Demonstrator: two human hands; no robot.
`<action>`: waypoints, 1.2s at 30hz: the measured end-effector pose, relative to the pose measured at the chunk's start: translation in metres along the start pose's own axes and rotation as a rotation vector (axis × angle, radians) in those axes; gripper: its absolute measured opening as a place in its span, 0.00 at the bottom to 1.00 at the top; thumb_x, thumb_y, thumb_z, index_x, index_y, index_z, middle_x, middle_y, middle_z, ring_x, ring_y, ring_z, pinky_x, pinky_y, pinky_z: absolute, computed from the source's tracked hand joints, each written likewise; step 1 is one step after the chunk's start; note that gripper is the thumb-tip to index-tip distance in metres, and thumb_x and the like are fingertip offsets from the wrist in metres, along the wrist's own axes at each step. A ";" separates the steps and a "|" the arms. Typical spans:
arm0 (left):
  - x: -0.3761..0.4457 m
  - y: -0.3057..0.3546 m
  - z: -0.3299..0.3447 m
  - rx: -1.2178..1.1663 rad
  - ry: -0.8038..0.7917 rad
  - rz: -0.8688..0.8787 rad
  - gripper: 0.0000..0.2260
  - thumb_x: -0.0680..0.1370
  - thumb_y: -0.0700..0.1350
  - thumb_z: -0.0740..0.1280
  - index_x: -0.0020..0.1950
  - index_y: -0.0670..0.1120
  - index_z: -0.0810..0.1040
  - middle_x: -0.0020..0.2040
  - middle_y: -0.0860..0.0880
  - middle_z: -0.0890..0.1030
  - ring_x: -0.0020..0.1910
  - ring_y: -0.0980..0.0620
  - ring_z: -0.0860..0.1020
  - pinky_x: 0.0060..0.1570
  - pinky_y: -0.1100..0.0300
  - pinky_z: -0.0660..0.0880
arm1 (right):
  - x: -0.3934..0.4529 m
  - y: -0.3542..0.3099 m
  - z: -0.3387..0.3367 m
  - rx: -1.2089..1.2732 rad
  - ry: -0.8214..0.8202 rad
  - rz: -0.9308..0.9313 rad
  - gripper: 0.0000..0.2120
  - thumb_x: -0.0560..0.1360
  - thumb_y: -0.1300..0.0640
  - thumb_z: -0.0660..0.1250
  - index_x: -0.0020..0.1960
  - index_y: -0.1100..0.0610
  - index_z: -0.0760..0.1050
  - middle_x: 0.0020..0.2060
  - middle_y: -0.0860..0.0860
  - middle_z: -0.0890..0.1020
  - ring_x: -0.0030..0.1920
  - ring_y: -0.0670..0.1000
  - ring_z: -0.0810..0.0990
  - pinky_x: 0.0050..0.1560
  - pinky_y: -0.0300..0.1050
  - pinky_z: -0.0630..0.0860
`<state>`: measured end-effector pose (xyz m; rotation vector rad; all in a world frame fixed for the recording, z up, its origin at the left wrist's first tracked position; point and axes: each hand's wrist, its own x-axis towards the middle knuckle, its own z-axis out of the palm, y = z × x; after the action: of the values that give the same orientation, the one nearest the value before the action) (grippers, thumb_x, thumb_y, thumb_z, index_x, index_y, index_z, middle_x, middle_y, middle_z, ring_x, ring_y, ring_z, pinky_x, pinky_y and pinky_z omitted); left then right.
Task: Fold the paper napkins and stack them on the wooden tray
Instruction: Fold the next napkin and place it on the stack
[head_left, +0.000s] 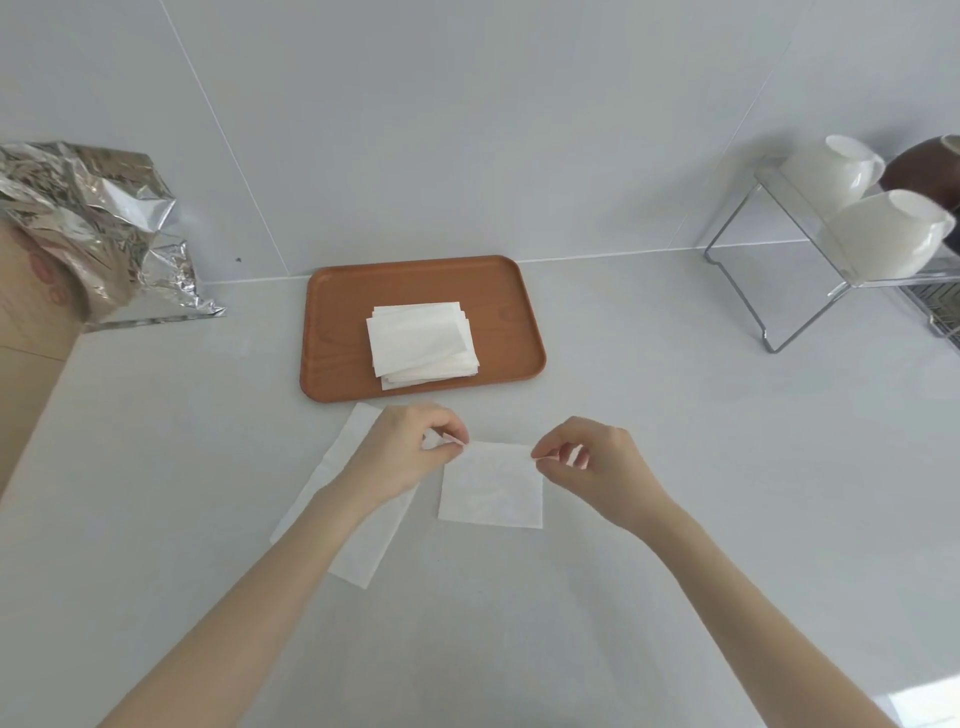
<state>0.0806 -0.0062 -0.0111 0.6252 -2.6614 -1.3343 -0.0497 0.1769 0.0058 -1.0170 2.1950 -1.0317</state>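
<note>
A folded white paper napkin (491, 486) lies on the pale counter in front of me. My left hand (410, 452) pinches its far left corner and my right hand (597, 457) pinches its far right corner. Under my left forearm lies a long white napkin (358, 551), flat and partly hidden by the arm. Beyond the hands stands the wooden tray (332, 332), with a slightly uneven stack of folded napkins (421, 343) in its middle.
A crumpled foil bag (98, 223) and a cardboard box (26, 322) stand at the far left. At the far right a wire rack (779, 291) carries white cups (888, 239). A tiled wall rises behind the tray.
</note>
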 end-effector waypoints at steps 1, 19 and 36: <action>-0.005 -0.003 0.001 0.014 0.001 0.005 0.04 0.71 0.38 0.68 0.41 0.46 0.81 0.41 0.53 0.82 0.44 0.68 0.75 0.41 0.79 0.66 | -0.004 0.003 0.005 -0.029 -0.021 -0.015 0.10 0.68 0.65 0.68 0.38 0.50 0.79 0.34 0.43 0.78 0.35 0.39 0.75 0.38 0.26 0.69; 0.006 -0.014 0.014 0.232 -0.032 -0.020 0.08 0.74 0.40 0.64 0.51 0.44 0.78 0.51 0.46 0.80 0.52 0.48 0.76 0.53 0.51 0.74 | 0.021 0.026 0.024 -0.336 -0.013 0.054 0.06 0.73 0.58 0.64 0.46 0.55 0.80 0.40 0.49 0.79 0.41 0.49 0.76 0.42 0.44 0.73; 0.006 -0.017 0.028 0.292 -0.006 -0.046 0.03 0.75 0.40 0.62 0.46 0.42 0.75 0.48 0.44 0.79 0.49 0.46 0.75 0.45 0.52 0.73 | 0.028 0.027 0.036 -0.311 -0.039 0.116 0.04 0.71 0.60 0.63 0.43 0.58 0.76 0.42 0.53 0.80 0.45 0.53 0.77 0.41 0.46 0.73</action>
<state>0.0734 0.0027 -0.0421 0.7159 -2.8885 -0.9628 -0.0523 0.1508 -0.0407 -1.0154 2.3992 -0.6260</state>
